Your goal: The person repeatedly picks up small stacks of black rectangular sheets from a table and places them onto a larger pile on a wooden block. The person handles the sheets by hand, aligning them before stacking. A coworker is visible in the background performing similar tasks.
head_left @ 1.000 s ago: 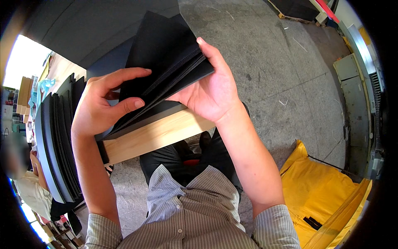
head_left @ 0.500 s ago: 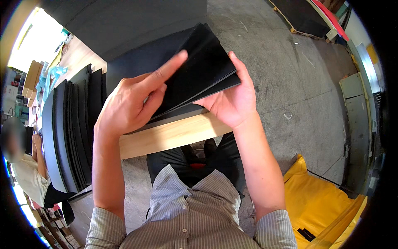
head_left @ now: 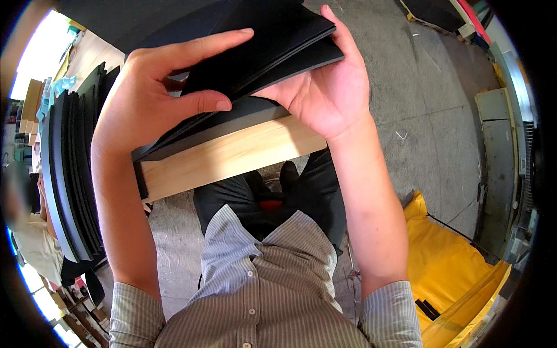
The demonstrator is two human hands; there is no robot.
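A small fanned stack of thin black sheets (head_left: 267,53) is held between my hands, its layers spread at the right end. My left hand (head_left: 136,95) is at the sheets' left side, thumb and forefinger reaching over them; its other fingers are mostly hidden. My right hand (head_left: 331,95) supports the right end from below, thumb up along the short edge and fingers hidden underneath. Below the sheets, a grey-black panel (head_left: 214,129) lies on a pale wooden board (head_left: 232,156) in front of my lap.
Several black curved-looking panels (head_left: 75,168) stand on edge at the left, with a person in a light top (head_left: 38,243) beyond. Yellow fabric (head_left: 447,278) lies at the lower right. A grey cabinet (head_left: 497,162) stands at the right, above concrete floor (head_left: 423,139).
Both hands and the sheets have moved up and away from my body. My left thumb and forefinger have spread apart over the stack.
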